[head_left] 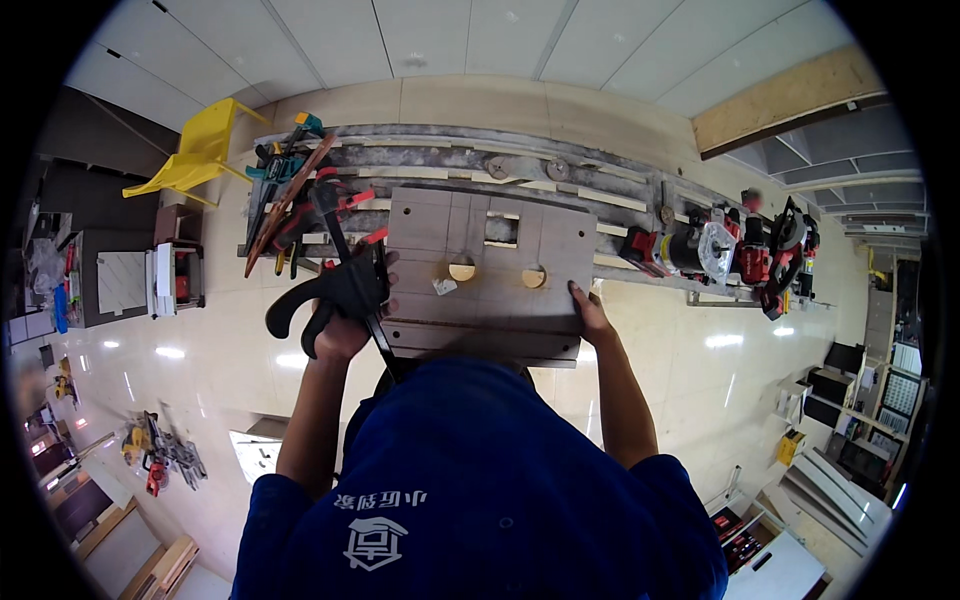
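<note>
A black bar clamp (352,292) with red pads slants across my left hand (343,332). That hand is closed round the clamp's body, and its fingertips show close to the left edge of a grey-brown board (450,325). Whether they also press on the board I cannot tell. The board has a square cutout, two half-round holes and small corner holes; a small pale scrap (444,286) lies on it. My right hand (592,314) grips the board's right edge, thumb on top, other fingers hidden below. The board's near edge is close to my body.
Behind the board runs a dusty slatted bench (430,158). More clamps (272,185) lie on its left end, with a yellow chair (196,150) beyond. Red and black power tools (755,255) crowd the right end. A tool stand (160,450) is on the floor at the left.
</note>
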